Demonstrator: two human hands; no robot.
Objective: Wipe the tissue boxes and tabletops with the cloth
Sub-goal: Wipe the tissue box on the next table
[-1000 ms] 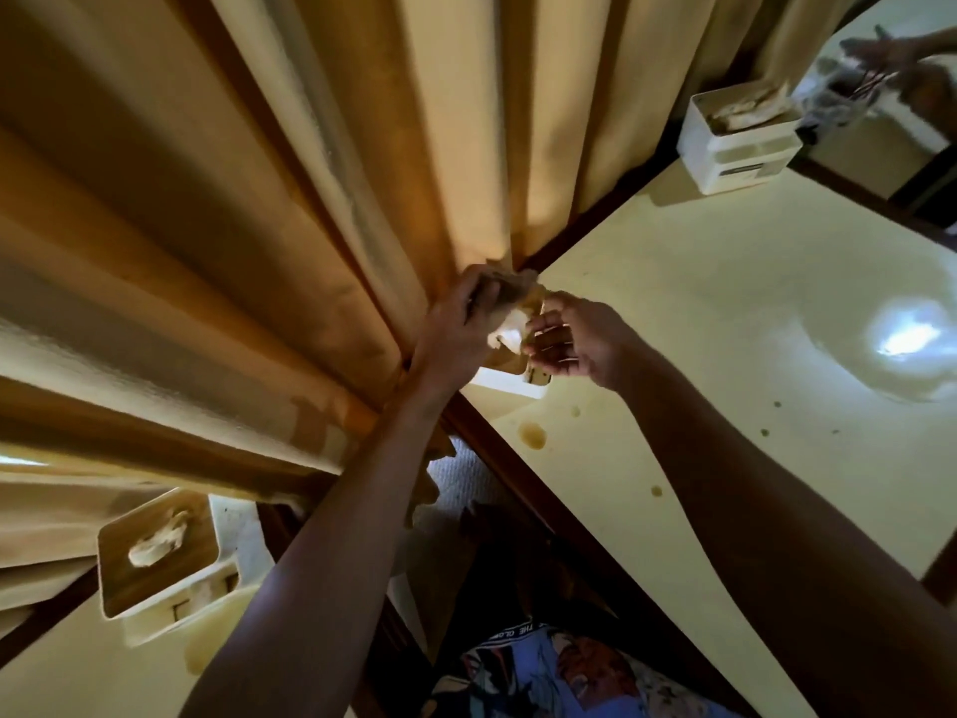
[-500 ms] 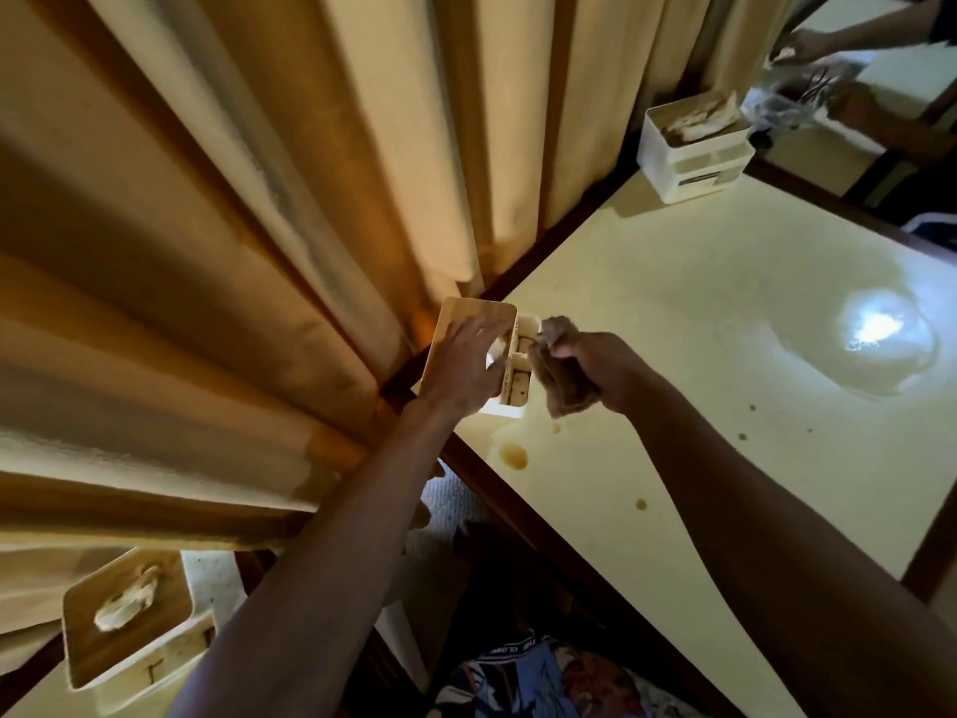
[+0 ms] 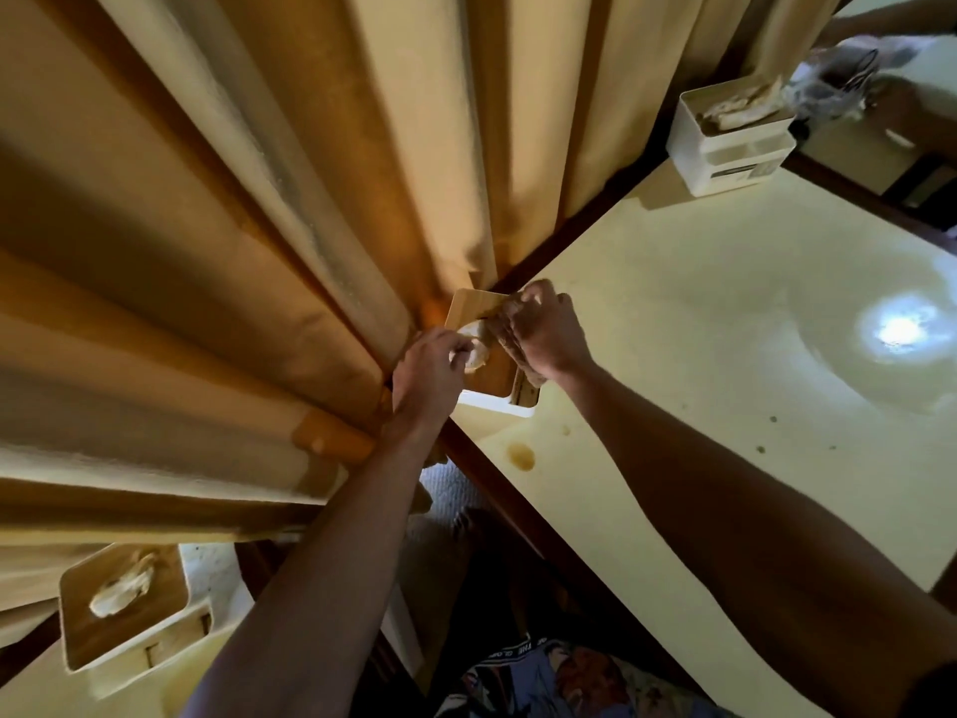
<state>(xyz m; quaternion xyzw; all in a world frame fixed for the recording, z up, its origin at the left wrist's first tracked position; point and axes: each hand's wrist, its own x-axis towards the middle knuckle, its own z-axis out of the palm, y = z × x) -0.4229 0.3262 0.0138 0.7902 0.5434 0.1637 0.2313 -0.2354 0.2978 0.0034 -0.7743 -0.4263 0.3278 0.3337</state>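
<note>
Brown cloth (image 3: 510, 336) bunched in right hand (image 3: 549, 336) rubs wooden lid of tissue box (image 3: 479, 310) at table (image 3: 725, 355) corner; left hand (image 3: 427, 373) grips box's near edge. Box-wiping step; next likely sides, then tabletop stains.

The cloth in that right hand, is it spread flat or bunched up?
Bunched up: the cloth sits crumpled under the right hand's curled fingers, pressed onto the tissue box's wooden lid.

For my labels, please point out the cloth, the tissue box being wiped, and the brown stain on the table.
cloth (image 3: 510, 338), head view, crumpled middle.
tissue box (image 3: 468, 309), head view, wooden lid.
brown stain (image 3: 521, 455), head view, centre.
</note>
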